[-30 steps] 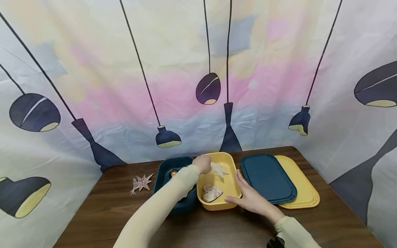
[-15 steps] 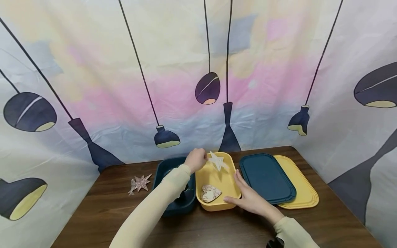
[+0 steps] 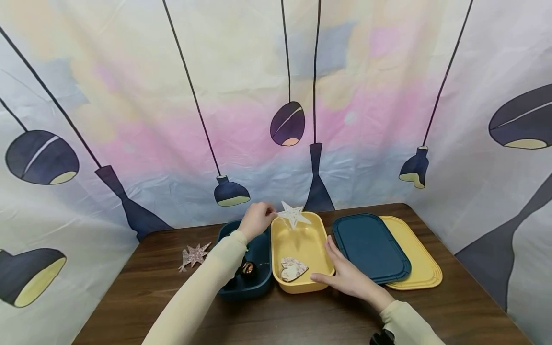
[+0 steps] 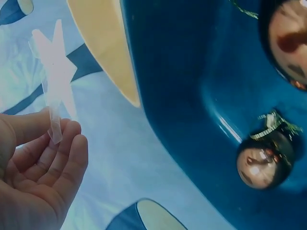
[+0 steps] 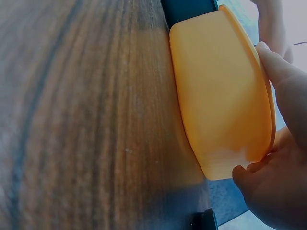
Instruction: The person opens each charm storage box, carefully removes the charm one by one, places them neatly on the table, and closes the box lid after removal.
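A dark-blue box [image 3: 260, 251] is flanked by a glittery pink star [image 3: 198, 254] and a yellow box [image 3: 304, 247], touched by the spread right hand [image 3: 348, 274]. A white five-pointed star [image 3: 294, 216] is pinched by the left hand [image 3: 256, 221] near the yellow box's far rim. The brown desk [image 3: 276, 321] is backed by lamp-printed fabric [image 3: 366, 115].

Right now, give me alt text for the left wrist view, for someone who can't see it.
The left hand's fingers pinch a white star by one point, with pale printed fabric behind. At picture right, a blue container holds two shiny copper-coloured baubles, one cut off by the frame.
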Available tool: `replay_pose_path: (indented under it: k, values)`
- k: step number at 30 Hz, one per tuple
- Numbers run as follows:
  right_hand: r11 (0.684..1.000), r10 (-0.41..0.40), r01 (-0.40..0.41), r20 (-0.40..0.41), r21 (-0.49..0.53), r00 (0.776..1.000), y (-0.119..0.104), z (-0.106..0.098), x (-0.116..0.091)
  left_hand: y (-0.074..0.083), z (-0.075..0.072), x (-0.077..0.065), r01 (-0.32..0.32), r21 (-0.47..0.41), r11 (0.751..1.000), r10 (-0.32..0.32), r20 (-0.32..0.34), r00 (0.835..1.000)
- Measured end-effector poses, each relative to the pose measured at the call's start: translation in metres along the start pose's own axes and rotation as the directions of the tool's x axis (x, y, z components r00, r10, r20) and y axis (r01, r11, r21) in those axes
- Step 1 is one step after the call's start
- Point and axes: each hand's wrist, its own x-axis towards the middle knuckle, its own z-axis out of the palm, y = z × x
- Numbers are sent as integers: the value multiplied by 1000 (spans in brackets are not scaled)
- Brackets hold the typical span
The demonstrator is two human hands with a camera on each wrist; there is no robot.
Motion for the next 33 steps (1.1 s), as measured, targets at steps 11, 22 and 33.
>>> replay_pose_path:
  k: [11,22,33]
  values:
    - [1000,-11,11,-2,9,1000,0,-2,-1,-14,-35,-16,-20,-13,1000,18,-97,995]
    - [1000,-11,11,9,8,1000,0,-3,-1,-42,-72,-40,24,-5,1000,-24,-185,982]
    - [1000,-14,14,0,20,1000,0,0,-3,-73,-96,-81,84,-4,996,-81,-286,955]
